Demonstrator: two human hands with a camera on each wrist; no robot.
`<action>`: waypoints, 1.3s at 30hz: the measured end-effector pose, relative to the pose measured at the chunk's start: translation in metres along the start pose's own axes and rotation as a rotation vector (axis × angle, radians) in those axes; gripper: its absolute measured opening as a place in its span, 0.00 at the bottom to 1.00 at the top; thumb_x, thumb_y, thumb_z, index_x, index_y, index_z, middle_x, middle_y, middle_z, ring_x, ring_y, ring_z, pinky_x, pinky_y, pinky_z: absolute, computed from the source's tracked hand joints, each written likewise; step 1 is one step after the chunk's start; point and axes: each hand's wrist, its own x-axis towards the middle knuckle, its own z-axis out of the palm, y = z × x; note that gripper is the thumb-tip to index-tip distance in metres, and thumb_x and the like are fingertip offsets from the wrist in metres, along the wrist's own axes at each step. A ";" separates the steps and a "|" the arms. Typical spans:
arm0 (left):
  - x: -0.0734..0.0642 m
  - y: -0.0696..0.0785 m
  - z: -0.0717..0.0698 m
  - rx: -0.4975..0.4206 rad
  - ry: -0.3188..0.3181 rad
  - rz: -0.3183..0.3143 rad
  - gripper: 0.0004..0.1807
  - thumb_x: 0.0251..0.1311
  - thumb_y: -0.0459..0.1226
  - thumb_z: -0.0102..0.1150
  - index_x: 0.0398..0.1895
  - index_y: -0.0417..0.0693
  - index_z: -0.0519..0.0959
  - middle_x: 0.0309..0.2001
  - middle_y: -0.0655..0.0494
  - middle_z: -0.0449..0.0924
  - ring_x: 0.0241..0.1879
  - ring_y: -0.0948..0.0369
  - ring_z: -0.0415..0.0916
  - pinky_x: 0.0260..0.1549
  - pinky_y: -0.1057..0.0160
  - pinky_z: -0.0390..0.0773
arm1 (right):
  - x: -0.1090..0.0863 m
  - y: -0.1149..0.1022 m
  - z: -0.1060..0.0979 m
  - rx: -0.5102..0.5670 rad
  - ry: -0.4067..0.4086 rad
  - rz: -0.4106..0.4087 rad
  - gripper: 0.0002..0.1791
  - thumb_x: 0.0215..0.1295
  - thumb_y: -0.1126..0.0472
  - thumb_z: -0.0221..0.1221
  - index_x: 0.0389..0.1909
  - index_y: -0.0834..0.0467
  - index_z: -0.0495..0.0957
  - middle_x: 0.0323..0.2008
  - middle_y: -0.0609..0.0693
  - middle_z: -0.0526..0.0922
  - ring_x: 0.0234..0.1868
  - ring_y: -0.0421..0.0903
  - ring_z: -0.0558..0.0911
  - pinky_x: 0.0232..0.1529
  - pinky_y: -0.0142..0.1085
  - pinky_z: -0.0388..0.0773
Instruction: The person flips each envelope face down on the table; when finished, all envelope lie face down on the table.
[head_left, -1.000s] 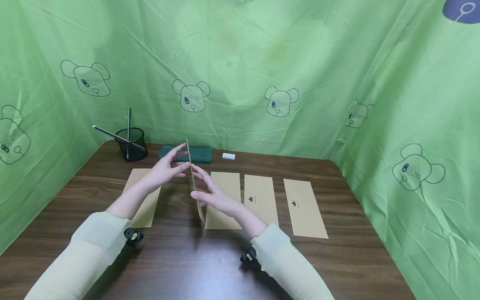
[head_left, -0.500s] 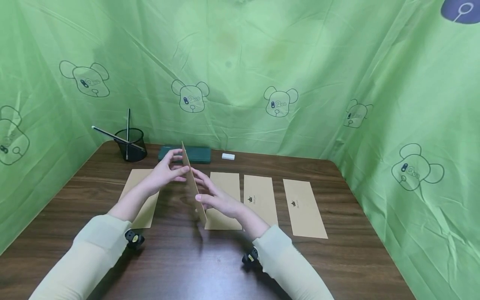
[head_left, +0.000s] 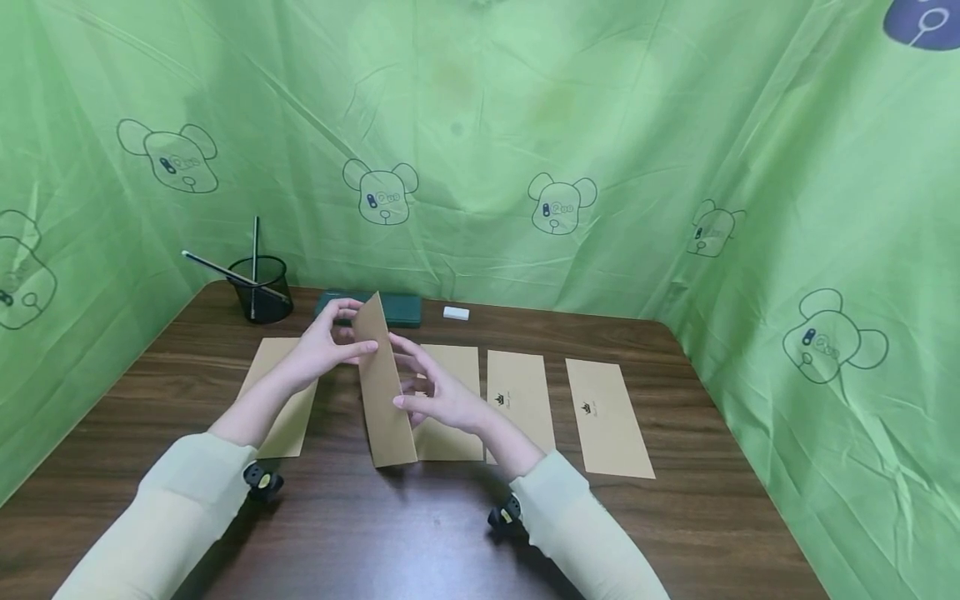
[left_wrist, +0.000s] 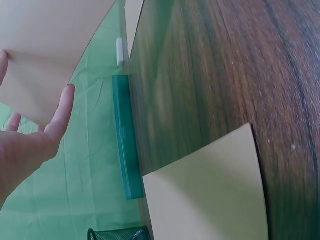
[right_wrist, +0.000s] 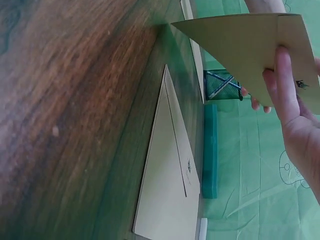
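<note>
Nearest, two pale sleeves (head_left: 176,500) reached in over the dark wooden tabletop (head_left: 375,542), a small black device (head_left: 262,481) at each cuff.

Past them, a brown envelope (head_left: 386,417) stood raised and tilted between the hands, its plain face toward the wearer; the right wrist view showed a small crown on the other side. The left hand (head_left: 318,350) pinched it near the far end, thumb on the plain face and fingers behind — probably because stiff, thin paper is easiest to steer from its edge. The right hand (head_left: 446,400) was loosely spread at the right edge, seemingly to steady the paper; whether thumb and fingers closed on it, I could not tell. Nor could I tell if the lower end touched the tabletop.

To either side lay flat envelopes (head_left: 611,417): one on the left, three on the right, set apart, perhaps so that none covered another. The two rightmost showed their crowns.

Farther off, a black mesh cup (head_left: 243,304) with pencils (head_left: 256,242), a green case (head_left: 405,310) and a white eraser (head_left: 455,313) sat along the far edge — presumably out of the hands' way. Behind hung a green curtain (head_left: 480,100).
</note>
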 end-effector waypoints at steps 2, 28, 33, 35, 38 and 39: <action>-0.001 0.000 -0.002 0.018 -0.001 0.011 0.43 0.53 0.39 0.68 0.68 0.49 0.54 0.65 0.41 0.53 0.57 0.44 0.66 0.38 0.54 0.82 | -0.003 -0.006 0.002 -0.020 0.006 -0.007 0.44 0.65 0.71 0.54 0.74 0.44 0.43 0.71 0.59 0.54 0.57 0.62 0.73 0.33 0.50 0.82; -0.013 -0.011 -0.029 0.390 -0.037 0.115 0.42 0.50 0.39 0.71 0.69 0.46 0.62 0.66 0.46 0.60 0.52 0.51 0.68 0.44 0.55 0.77 | 0.016 0.045 -0.024 -0.048 0.204 0.100 0.36 0.59 0.71 0.61 0.68 0.51 0.64 0.62 0.46 0.70 0.39 0.42 0.79 0.36 0.42 0.83; -0.010 -0.014 -0.032 0.489 -0.072 0.126 0.41 0.50 0.38 0.71 0.67 0.42 0.64 0.63 0.43 0.63 0.54 0.46 0.67 0.49 0.42 0.72 | 0.022 0.051 -0.024 -0.148 0.192 0.135 0.37 0.56 0.72 0.63 0.67 0.54 0.65 0.56 0.55 0.72 0.37 0.45 0.80 0.39 0.45 0.82; -0.009 -0.017 -0.033 0.541 -0.087 0.129 0.41 0.50 0.39 0.71 0.67 0.41 0.64 0.63 0.41 0.62 0.55 0.44 0.66 0.49 0.40 0.70 | 0.025 0.053 -0.024 -0.234 0.191 0.148 0.37 0.55 0.70 0.65 0.67 0.53 0.65 0.54 0.55 0.72 0.37 0.45 0.81 0.39 0.43 0.83; -0.006 -0.023 -0.036 0.628 -0.113 0.124 0.42 0.49 0.41 0.71 0.68 0.43 0.63 0.64 0.39 0.61 0.58 0.42 0.61 0.50 0.38 0.67 | 0.029 0.056 -0.024 -0.376 0.172 0.167 0.39 0.53 0.66 0.67 0.67 0.51 0.65 0.50 0.52 0.74 0.34 0.42 0.81 0.36 0.34 0.82; -0.006 -0.025 -0.037 0.655 -0.123 0.121 0.43 0.48 0.42 0.72 0.68 0.43 0.63 0.64 0.39 0.61 0.58 0.41 0.59 0.51 0.36 0.65 | 0.030 0.057 -0.024 -0.429 0.164 0.172 0.39 0.53 0.65 0.68 0.67 0.51 0.65 0.48 0.51 0.76 0.33 0.40 0.81 0.36 0.31 0.80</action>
